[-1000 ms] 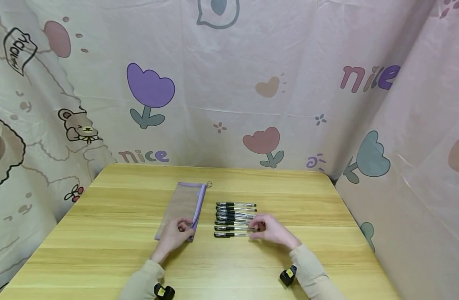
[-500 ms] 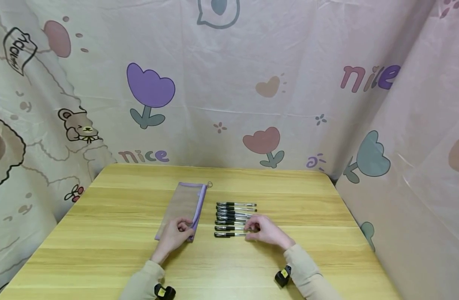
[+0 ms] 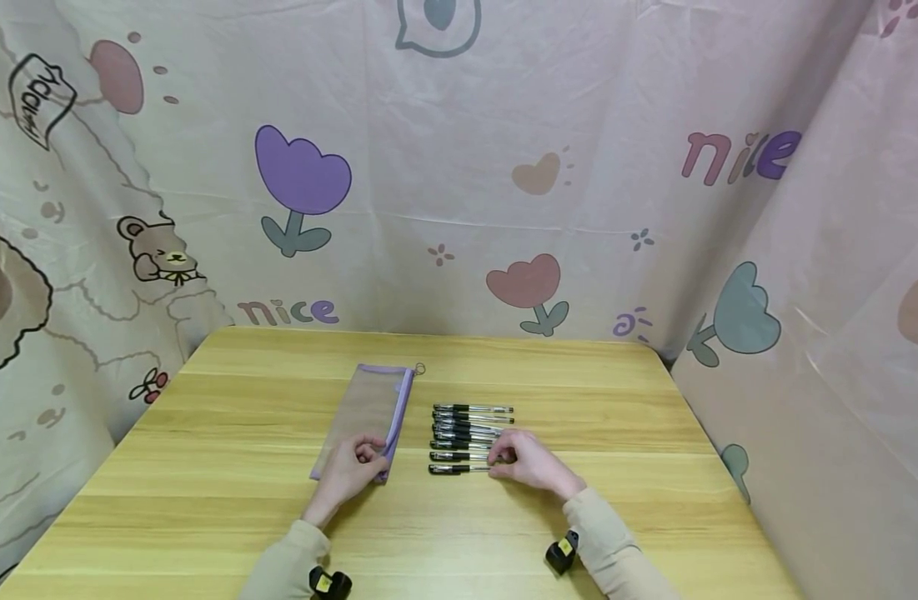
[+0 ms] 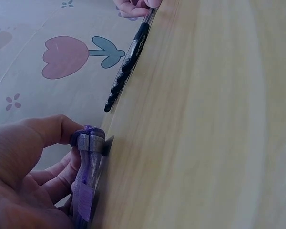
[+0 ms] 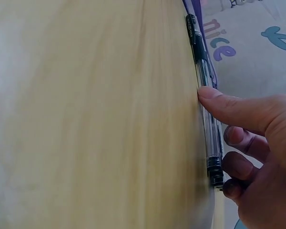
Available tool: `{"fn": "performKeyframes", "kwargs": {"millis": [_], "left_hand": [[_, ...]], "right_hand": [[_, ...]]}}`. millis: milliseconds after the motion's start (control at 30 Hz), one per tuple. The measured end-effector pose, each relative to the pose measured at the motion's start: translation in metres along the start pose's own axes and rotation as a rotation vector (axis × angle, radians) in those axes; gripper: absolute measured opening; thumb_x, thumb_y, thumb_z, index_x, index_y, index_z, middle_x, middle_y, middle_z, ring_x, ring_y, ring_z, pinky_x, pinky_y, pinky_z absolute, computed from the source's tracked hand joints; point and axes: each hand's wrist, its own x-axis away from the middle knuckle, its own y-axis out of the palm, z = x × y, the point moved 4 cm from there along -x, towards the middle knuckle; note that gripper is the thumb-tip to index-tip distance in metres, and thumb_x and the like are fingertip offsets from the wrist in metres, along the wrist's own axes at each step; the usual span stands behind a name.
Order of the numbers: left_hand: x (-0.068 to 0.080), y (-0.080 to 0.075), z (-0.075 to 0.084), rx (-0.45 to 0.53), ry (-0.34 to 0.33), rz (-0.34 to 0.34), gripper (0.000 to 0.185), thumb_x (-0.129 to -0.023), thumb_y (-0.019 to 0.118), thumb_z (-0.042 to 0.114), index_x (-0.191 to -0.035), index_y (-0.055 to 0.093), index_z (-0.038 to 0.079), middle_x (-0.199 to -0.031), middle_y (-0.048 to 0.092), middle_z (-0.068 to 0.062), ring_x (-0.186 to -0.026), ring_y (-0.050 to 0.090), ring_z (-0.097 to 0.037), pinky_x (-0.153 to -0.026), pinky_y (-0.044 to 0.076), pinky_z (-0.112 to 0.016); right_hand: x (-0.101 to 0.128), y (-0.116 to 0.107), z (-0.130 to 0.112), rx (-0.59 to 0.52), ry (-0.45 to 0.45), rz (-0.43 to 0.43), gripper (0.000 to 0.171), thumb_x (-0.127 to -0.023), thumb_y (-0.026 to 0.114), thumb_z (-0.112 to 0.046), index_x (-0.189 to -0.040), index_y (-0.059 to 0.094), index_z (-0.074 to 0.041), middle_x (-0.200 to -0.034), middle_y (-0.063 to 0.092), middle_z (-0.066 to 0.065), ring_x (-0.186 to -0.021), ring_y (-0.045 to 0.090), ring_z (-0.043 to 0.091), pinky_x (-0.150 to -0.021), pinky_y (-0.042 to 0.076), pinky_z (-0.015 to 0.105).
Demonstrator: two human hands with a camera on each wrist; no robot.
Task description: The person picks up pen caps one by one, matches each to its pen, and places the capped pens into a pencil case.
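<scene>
Head view: both hands (image 3: 348, 468) (image 3: 532, 460) angle inward, touching pouch (image 3: 364, 408) and pens (image 3: 464, 428).

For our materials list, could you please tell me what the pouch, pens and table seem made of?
Pouch: probably mesh or soft plastic, fairly matte, since it looks see-through; its purple trim looks woven.
Pens: likely glossy plastic, with clear barrels.
Table: wood or wood-look laminate, slightly glossy, given its grain and soft glare.

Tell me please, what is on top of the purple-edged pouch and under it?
The left hand is on top, gripping the pouch by its near end and hiding part of it. Anything under the pouch is covered from view.
</scene>
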Motion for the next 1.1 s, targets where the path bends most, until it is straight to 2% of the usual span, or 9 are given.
{"fn": "performKeyframes", "kwargs": {"millis": [367,867,1100], "left_hand": [[0.002,0.000,0.001,0.000,-0.007,0.000,0.029,-0.080,0.073,0.003,-0.108,0.070,0.000,-0.070,0.064,-0.002,-0.063,0.052,-0.007,-0.064,0.042,-0.019],[0.001,0.000,0.000,0.012,0.000,0.005,0.029,-0.079,0.072,0.002,-0.107,0.070,0.000,-0.069,0.064,-0.001,-0.063,0.052,-0.006,-0.064,0.043,-0.018],[0.001,0.000,0.000,-0.003,0.005,0.008,0.029,-0.079,0.073,0.003,-0.108,0.070,0.000,-0.069,0.065,-0.001,-0.064,0.053,-0.007,-0.065,0.044,-0.019]], "right_hand": [[0.000,0.001,0.000,0.042,-0.042,0.011,0.005,-0.086,0.077,-0.011,-0.084,0.073,-0.012,-0.071,0.047,-0.011,-0.066,0.040,-0.002,-0.063,0.036,0.017],[0.002,-0.006,-0.001,-0.009,-0.033,0.012,0.003,-0.089,0.073,-0.010,-0.090,0.072,-0.013,-0.078,0.054,-0.007,-0.069,0.043,-0.001,-0.062,0.040,0.016],[0.001,-0.012,-0.003,-0.044,-0.019,-0.013,0.003,-0.093,0.069,-0.011,-0.095,0.071,-0.010,-0.079,0.055,-0.004,-0.068,0.044,0.002,-0.061,0.040,0.017]]}}
